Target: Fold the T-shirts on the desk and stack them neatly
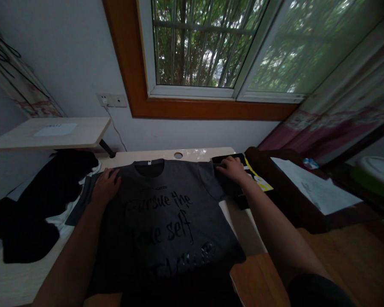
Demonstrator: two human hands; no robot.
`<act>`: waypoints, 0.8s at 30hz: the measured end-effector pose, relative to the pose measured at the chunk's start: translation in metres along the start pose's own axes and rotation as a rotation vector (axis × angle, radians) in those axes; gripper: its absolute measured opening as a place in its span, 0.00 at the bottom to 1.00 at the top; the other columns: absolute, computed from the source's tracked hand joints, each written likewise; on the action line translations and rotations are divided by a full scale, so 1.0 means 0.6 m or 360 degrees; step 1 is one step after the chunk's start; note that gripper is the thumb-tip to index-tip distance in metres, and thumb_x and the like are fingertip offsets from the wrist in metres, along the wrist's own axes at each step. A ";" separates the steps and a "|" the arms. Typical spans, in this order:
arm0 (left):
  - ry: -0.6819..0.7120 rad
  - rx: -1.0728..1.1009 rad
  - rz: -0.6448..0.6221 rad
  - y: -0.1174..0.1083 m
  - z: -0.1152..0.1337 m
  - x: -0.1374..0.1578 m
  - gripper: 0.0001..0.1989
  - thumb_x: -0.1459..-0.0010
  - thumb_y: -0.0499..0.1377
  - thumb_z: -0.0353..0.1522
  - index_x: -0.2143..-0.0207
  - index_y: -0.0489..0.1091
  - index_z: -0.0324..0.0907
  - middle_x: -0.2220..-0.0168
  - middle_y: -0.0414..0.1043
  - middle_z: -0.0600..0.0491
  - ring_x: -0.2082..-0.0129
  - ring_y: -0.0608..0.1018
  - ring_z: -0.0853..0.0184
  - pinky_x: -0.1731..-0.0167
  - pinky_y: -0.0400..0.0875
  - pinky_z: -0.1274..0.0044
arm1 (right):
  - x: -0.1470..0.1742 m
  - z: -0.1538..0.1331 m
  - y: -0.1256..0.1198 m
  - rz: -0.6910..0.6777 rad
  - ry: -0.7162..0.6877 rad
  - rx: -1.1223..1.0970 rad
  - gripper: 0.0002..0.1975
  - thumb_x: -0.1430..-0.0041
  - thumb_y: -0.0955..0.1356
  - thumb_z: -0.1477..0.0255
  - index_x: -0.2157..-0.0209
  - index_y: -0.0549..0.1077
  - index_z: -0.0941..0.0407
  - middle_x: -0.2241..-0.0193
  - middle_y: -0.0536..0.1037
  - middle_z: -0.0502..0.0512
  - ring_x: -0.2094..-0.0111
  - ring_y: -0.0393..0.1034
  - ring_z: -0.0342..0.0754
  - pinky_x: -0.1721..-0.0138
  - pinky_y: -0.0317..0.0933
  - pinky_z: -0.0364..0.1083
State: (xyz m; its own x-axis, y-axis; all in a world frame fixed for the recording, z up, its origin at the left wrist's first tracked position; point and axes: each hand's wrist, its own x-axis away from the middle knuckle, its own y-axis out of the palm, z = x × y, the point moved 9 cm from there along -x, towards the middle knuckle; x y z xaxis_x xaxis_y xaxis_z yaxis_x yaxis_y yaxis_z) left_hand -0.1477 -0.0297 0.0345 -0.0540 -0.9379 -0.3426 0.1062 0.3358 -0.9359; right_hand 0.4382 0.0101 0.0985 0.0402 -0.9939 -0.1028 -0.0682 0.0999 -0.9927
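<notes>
A dark grey T-shirt with black lettering on its chest lies face up, collar at the far side, spread over the light table. My left hand rests on its left shoulder by the sleeve, fingers stretched out over the cloth. On the other side, my right hand has its fingers bent at the upper edge of the right sleeve, closed on the fabric. Under and beyond that sleeve is a black item with yellow and white print. The shirt's lower end fades into shadow near my body.
A heap of black and white clothes lies at the left, below a small raised shelf with a paper on it. The table has a cable hole at its back edge. A brown surface with a white sheet stands at the right.
</notes>
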 end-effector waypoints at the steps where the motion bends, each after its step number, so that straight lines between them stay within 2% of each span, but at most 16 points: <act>1: 0.0014 0.0010 0.0017 0.000 0.001 0.001 0.26 0.32 0.47 0.40 0.38 0.68 0.40 0.37 0.66 0.39 0.34 0.66 0.50 0.37 0.64 0.57 | -0.001 0.015 -0.009 0.0040 0.0031 -0.0113 0.17 0.37 0.68 0.57 0.59 0.79 0.56 0.56 0.77 0.64 0.52 0.69 0.60 0.53 0.63 0.53; 5: 0.0082 0.0061 0.0064 -0.002 0.007 0.006 0.23 0.32 0.48 0.38 0.41 0.71 0.41 0.38 0.69 0.41 0.33 0.66 0.53 0.35 0.61 0.58 | 0.017 0.101 -0.039 0.0190 0.0389 -0.0607 0.17 0.41 0.68 0.56 0.61 0.73 0.55 0.69 0.77 0.55 0.67 0.71 0.52 0.65 0.62 0.47; 7: 0.0123 0.0080 0.0055 -0.001 0.012 0.008 0.22 0.33 0.48 0.37 0.42 0.72 0.42 0.39 0.70 0.43 0.34 0.66 0.54 0.34 0.60 0.59 | 0.035 0.131 -0.052 0.0284 0.0504 -0.0771 0.17 0.44 0.70 0.55 0.62 0.71 0.54 0.70 0.77 0.53 0.69 0.70 0.50 0.67 0.61 0.46; 10: 0.0151 0.0083 0.0011 0.005 0.023 0.006 0.23 0.33 0.49 0.39 0.43 0.73 0.42 0.38 0.70 0.43 0.35 0.67 0.53 0.35 0.61 0.58 | 0.061 0.154 -0.070 0.0433 0.0574 -0.0808 0.17 0.49 0.72 0.56 0.64 0.70 0.53 0.68 0.77 0.53 0.68 0.71 0.51 0.66 0.61 0.47; 13: 0.0139 0.0069 -0.0033 0.012 0.040 -0.003 0.24 0.33 0.50 0.42 0.42 0.72 0.43 0.37 0.68 0.43 0.35 0.67 0.52 0.36 0.61 0.58 | 0.075 0.161 -0.096 0.0618 0.0511 -0.0721 0.14 0.48 0.72 0.59 0.64 0.72 0.53 0.65 0.78 0.55 0.63 0.72 0.54 0.60 0.63 0.49; 17: 0.0173 0.0073 -0.0108 0.023 0.083 -0.025 0.26 0.33 0.49 0.44 0.40 0.71 0.42 0.36 0.67 0.42 0.34 0.66 0.53 0.35 0.60 0.59 | 0.081 0.159 -0.132 0.0793 0.0365 -0.0457 0.10 0.42 0.70 0.64 0.63 0.77 0.55 0.62 0.77 0.60 0.57 0.70 0.55 0.53 0.60 0.51; 21: 0.0180 0.0067 -0.0134 0.031 0.121 -0.045 0.27 0.32 0.49 0.42 0.37 0.67 0.41 0.34 0.63 0.41 0.33 0.64 0.52 0.33 0.56 0.58 | 0.100 0.157 -0.155 0.0874 0.0478 -0.0131 0.12 0.36 0.66 0.70 0.57 0.80 0.58 0.58 0.74 0.67 0.56 0.66 0.55 0.57 0.58 0.52; 24: 0.0126 0.0055 -0.0114 0.031 0.130 -0.053 0.27 0.32 0.48 0.42 0.36 0.66 0.42 0.32 0.61 0.40 0.31 0.62 0.51 0.33 0.55 0.55 | 0.120 0.130 -0.162 0.0908 0.0583 0.0125 0.14 0.35 0.64 0.72 0.55 0.80 0.55 0.53 0.73 0.68 0.52 0.63 0.59 0.58 0.57 0.54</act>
State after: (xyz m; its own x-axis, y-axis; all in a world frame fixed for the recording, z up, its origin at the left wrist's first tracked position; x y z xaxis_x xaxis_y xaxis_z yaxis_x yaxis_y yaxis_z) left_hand -0.0668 -0.0007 0.0343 -0.1406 -0.9493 -0.2813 0.1331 0.2634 -0.9555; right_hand 0.5253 -0.0676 0.1826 -0.3214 -0.7350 -0.5970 0.0947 0.6023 -0.7926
